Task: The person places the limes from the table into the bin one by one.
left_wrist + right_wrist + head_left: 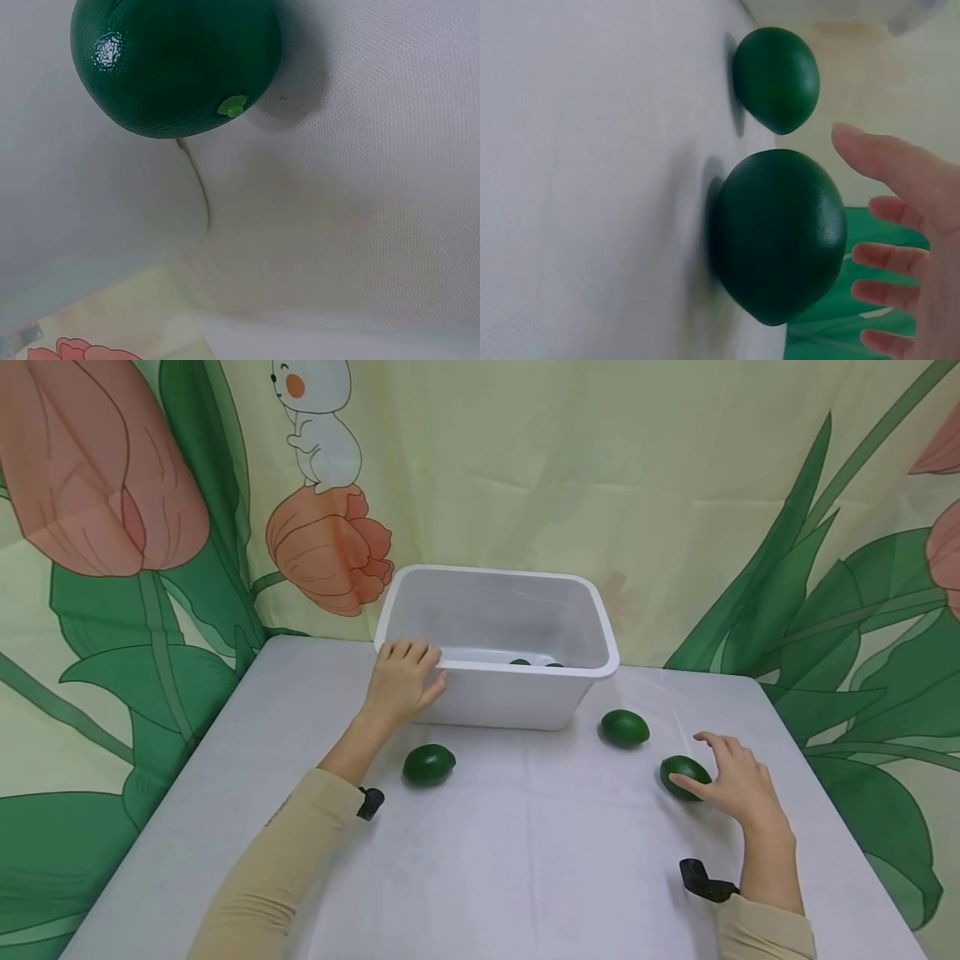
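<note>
Right hand (738,785) spread beside a lime (682,766), grasping nothing!
It's on the white tablecloth (540,860), right of the white tub (502,699), whose rim the left hand (403,681) grips with hooked fingers.

Right hand (939,240) beside nearer green fruit (780,236), thumb and fingers spread, gap visible. Second green fruit (777,79) just beyond. Both on white tabletop (585,180); leaf-print backdrop (859,304) behind.
</note>
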`<state>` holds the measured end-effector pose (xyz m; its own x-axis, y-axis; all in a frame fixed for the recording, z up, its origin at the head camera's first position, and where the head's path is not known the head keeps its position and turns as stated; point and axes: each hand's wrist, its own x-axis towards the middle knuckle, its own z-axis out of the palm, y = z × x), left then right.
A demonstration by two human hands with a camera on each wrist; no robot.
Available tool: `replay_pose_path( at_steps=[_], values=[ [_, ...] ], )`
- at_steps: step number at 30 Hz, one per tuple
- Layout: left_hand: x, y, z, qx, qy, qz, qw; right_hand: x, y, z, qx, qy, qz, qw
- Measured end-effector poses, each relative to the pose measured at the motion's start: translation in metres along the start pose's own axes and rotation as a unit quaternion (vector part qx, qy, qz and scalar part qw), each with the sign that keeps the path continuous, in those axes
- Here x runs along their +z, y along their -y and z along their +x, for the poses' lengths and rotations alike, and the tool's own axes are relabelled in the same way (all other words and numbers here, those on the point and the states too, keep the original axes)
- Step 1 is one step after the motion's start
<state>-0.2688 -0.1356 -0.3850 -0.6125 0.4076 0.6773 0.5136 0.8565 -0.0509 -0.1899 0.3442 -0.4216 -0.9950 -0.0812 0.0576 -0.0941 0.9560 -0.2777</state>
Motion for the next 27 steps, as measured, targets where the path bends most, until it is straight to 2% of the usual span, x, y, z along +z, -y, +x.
replay_pose_path(
  at_steps=[27],
  values=[
    [0.0,-0.001,0.0,-0.008,0.008,-0.001,0.9999,0.022,-0.02,-0.003,0.041,0.076,0.022,0.996]
  ],
)
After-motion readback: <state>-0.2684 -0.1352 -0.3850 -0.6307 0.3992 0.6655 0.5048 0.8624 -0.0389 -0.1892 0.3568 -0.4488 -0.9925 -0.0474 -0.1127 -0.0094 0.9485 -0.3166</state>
